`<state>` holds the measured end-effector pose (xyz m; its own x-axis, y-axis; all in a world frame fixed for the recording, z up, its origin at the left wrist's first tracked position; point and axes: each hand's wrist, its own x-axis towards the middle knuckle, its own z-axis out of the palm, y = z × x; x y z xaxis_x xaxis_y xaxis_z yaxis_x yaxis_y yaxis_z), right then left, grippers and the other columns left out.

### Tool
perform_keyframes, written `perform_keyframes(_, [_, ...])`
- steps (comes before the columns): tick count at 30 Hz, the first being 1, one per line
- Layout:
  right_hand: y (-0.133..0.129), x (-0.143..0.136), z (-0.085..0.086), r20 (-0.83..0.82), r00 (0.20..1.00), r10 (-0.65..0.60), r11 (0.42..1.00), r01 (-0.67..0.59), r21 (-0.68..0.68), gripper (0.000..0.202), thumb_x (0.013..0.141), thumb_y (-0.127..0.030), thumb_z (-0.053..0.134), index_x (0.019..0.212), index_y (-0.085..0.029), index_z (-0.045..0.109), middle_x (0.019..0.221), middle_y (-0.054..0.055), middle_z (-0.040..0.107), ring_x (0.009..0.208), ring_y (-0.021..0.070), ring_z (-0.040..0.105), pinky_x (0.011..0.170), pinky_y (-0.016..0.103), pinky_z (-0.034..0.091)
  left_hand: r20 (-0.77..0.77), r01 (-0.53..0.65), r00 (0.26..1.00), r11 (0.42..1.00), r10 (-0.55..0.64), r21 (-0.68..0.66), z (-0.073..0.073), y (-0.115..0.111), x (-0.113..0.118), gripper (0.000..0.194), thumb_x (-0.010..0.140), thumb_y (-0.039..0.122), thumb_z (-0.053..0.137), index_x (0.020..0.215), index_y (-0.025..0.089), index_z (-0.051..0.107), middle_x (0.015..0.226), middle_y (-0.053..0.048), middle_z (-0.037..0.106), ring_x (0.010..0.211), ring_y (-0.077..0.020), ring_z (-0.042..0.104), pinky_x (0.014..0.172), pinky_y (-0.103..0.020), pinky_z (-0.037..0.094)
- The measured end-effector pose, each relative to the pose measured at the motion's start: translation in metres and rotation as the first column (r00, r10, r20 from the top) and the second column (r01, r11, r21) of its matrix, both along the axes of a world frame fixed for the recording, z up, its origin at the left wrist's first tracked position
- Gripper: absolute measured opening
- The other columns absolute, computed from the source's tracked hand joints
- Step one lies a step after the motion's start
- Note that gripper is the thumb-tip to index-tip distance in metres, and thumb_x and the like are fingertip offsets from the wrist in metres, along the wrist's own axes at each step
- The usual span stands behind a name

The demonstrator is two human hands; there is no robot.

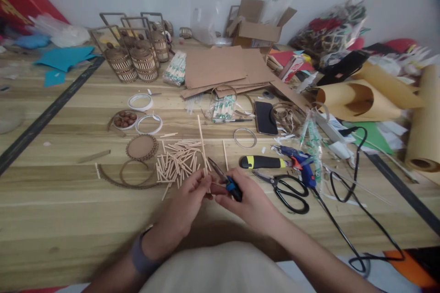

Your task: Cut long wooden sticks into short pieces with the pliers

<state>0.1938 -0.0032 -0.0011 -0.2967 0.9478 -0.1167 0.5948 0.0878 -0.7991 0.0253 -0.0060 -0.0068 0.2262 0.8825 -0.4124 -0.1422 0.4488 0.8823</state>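
My left hand (195, 187) is closed, its fingers pinching a long thin wooden stick (201, 139) that points away from me. In my right hand (249, 197) is a blue-and-black-handled pointed tool (233, 188). Its dark metal end slants up to the left, close beside the stick; whether the two touch, I cannot tell. Just beyond my left hand lies a heap of short cut sticks (177, 160). Another wooden stick (225, 154) rests on the table past my right hand. Black-handled scissors (288, 192) lie right of that hand.
A yellow-and-black handled tool (263, 162) and a blue glue gun (304, 165) with a trailing black cord sit to the right. A round cardboard piece (141, 147), tape rings (140, 101) and a phone (266, 118) lie farther off. Cardboard sheets (223, 68) and small stick-built lanterns (120, 64) stand behind.
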Motion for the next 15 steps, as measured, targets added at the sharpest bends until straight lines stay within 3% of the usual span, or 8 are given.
perform_keyframes(4, [0.005,0.025,0.015,-0.133,0.988,0.080,0.948,-0.117,-0.297,0.011,0.082,-0.029,0.058,0.085,-0.020,0.063,0.076,-0.001,0.059,0.071,0.0151,0.054,0.065,0.027,0.044,-0.071,0.076,0.995,0.997,-0.076,-0.009,0.001,-0.001,-0.011,0.030,0.087,0.052,0.057,0.084,0.021,0.057,0.071,-0.003,0.075,0.079,-0.0212,0.069,0.076,-0.031,0.046])
perform_keyframes(9, [0.008,0.037,0.022,-0.256,0.964,0.071,0.753,-0.220,-0.620,0.016,0.074,-0.032,0.064,0.083,-0.020,0.067,0.072,-0.002,0.058,0.067,0.0137,0.054,0.061,0.025,0.043,-0.097,0.177,0.979,0.984,-0.177,-0.009,0.005,-0.002,-0.015,0.027,0.089,0.047,0.054,0.089,0.021,0.061,0.068,-0.003,0.075,0.070,-0.0193,0.069,0.068,-0.029,0.045])
perform_keyframes(12, [0.010,0.032,0.026,-0.265,0.964,0.034,0.699,-0.212,-0.683,0.018,0.071,-0.033,0.064,0.082,-0.020,0.066,0.073,-0.002,0.059,0.064,0.0128,0.053,0.057,0.024,0.043,-0.102,0.217,0.971,0.976,-0.217,-0.010,0.008,-0.003,-0.015,0.026,0.089,0.046,0.053,0.086,0.021,0.061,0.065,-0.002,0.075,0.067,-0.0189,0.068,0.066,-0.029,0.044])
perform_keyframes(15, [0.013,0.026,0.030,-0.244,0.964,0.103,0.713,-0.243,-0.658,0.018,0.072,-0.033,0.062,0.084,-0.020,0.068,0.072,-0.002,0.061,0.063,0.0119,0.054,0.054,0.022,0.043,-0.103,0.272,0.957,0.962,-0.271,-0.004,0.009,-0.003,-0.015,0.026,0.089,0.045,0.053,0.083,0.021,0.062,0.064,-0.002,0.074,0.066,-0.0192,0.068,0.066,-0.029,0.043])
